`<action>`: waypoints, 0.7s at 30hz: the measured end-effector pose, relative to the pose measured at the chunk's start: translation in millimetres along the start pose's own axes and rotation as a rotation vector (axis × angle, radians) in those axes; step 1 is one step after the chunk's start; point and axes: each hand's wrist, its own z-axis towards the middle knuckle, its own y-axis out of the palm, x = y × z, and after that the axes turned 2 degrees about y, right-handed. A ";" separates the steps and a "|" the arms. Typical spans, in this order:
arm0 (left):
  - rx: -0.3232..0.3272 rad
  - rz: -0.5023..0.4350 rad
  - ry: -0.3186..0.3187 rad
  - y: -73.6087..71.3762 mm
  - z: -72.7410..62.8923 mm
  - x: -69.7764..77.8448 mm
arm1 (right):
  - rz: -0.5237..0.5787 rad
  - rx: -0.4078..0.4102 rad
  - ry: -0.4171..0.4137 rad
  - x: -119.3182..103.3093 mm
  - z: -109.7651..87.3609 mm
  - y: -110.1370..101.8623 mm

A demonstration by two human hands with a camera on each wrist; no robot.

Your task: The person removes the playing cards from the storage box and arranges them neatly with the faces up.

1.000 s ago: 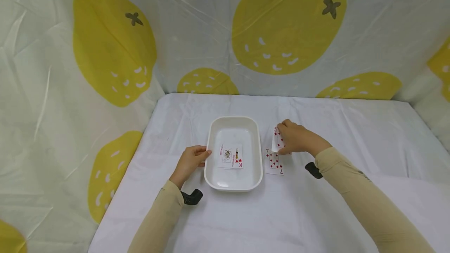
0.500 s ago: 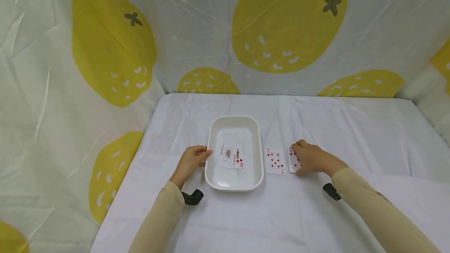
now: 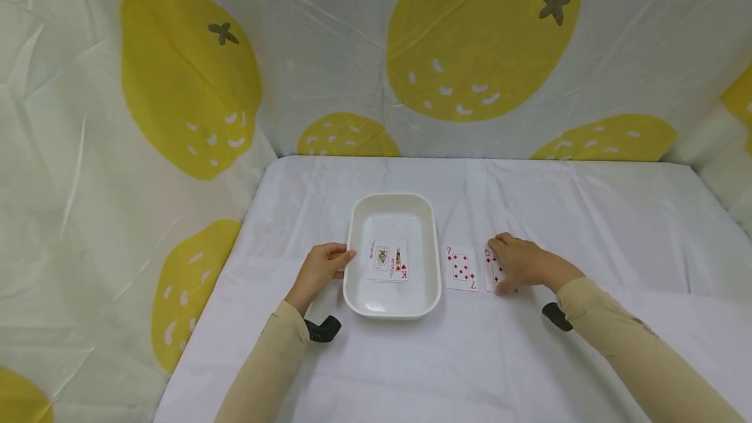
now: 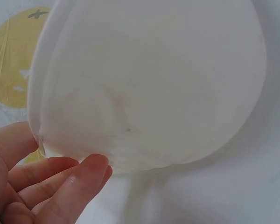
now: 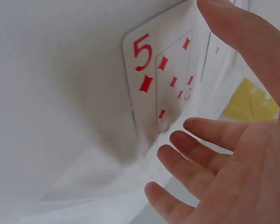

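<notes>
My left hand [image 3: 317, 273] grips the left side of a white plastic tray [image 3: 391, 316], thumb at the rim. In the left wrist view the fingers lie against the tray's outer side [image 4: 177, 88]. Inside the tray lie a joker card [image 3: 382, 258] and a king of hearts [image 3: 403, 269], overlapping. My right hand [image 3: 531, 263] hovers around a five of diamonds [image 3: 492, 271] lying face up, partly covered in the head view. The right wrist view shows its fingers spread and apart from the five of diamonds [image 5: 165, 70]. A seven of diamonds [image 3: 461, 267] lies between tray and five.
A white cloth [image 3: 599, 227] covers the table. Behind and to the left hangs a white curtain with yellow lemons [image 3: 482, 38]. Black wrist cameras [image 3: 323, 329] sit at both wrists.
My right hand has carried the five of diamonds from above the seven to its right, set it down and loosened its fingers. The left hand stays on the tray.
</notes>
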 end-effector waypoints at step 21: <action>0.016 0.020 -0.017 1.9 -2.2 2.5 | -0.043 0.131 -0.183 -86.1 45.8 -66.0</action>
